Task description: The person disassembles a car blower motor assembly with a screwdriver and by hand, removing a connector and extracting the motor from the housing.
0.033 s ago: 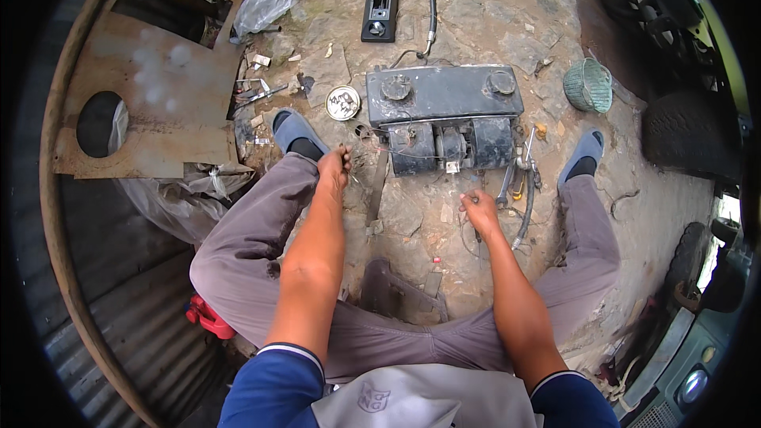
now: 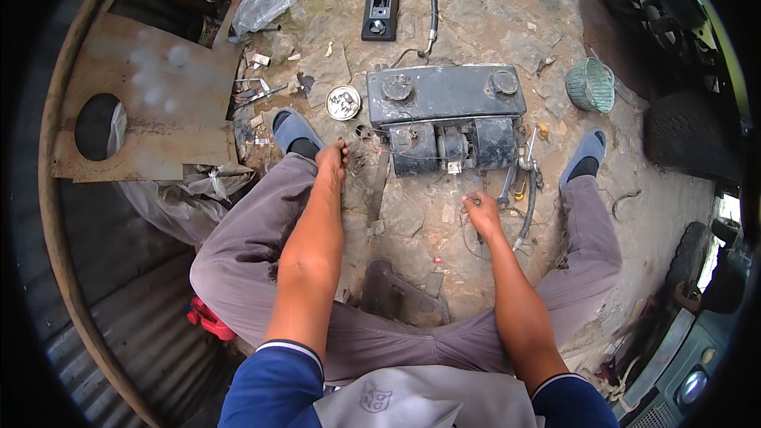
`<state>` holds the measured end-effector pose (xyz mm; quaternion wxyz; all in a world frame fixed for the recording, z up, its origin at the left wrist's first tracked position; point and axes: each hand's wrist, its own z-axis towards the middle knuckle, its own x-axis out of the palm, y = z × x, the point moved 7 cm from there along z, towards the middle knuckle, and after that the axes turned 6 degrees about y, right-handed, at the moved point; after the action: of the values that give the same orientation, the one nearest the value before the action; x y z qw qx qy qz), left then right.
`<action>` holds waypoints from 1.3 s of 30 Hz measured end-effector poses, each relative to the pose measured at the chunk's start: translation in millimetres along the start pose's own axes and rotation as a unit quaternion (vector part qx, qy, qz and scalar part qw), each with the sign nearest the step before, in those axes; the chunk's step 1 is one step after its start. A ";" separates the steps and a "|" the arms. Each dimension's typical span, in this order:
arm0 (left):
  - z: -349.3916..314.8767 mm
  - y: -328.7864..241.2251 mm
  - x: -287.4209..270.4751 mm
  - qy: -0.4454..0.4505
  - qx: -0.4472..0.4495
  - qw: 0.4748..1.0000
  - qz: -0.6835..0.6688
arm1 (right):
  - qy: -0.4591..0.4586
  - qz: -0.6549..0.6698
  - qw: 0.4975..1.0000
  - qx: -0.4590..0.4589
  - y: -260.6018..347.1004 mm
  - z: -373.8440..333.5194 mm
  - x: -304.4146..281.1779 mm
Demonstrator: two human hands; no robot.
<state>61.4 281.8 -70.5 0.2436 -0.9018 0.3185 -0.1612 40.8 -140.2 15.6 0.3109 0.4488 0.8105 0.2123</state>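
A black blower unit [image 2: 444,95] lies on the stony ground in front of me, two rounded fan housings on its near side with a motor between them. My left hand [image 2: 331,160] hovers to the left of it, fingers curled together; what they hold, if anything, is too small to make out. Near the motor, my right hand [image 2: 483,215] has thumb and fingertips pinched together, apart from the unit. A thin dark piece shows below that hand, but I cannot tell whether it is held. Thin wires [image 2: 396,152] run along the unit's left front.
A round tin [image 2: 343,118] with small dark parts stands left of the unit. A wrench [image 2: 506,187] and a black hose [image 2: 525,223] lie at its right. Farther off are a green basket [image 2: 590,87], a long black panel [image 2: 370,0] and a clear plastic bag [image 2: 268,4].
My left hand has shifted slightly left and up. My right hand stays almost in place, and the unit looks unmoved on the ground.
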 end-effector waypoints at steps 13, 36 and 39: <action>58.4 -49.5 15.9 -0.073 0.077 0.984 0.141 | 0.014 -0.013 1.000 0.016 -11.1 1.9 6.1; -200.7 225.7 149.6 0.299 -0.247 0.921 0.026 | -0.035 0.276 0.937 -0.212 120.7 -85.6 -86.0; -198.3 212.8 158.7 0.269 -0.230 0.934 -0.037 | -0.018 0.328 0.927 -0.182 111.7 -82.0 -82.9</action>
<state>-14.3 -33.0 0.1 -0.0719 -0.8672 0.3669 -0.3290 83.9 -160.2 169.8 0.3149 0.6291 0.5595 0.4382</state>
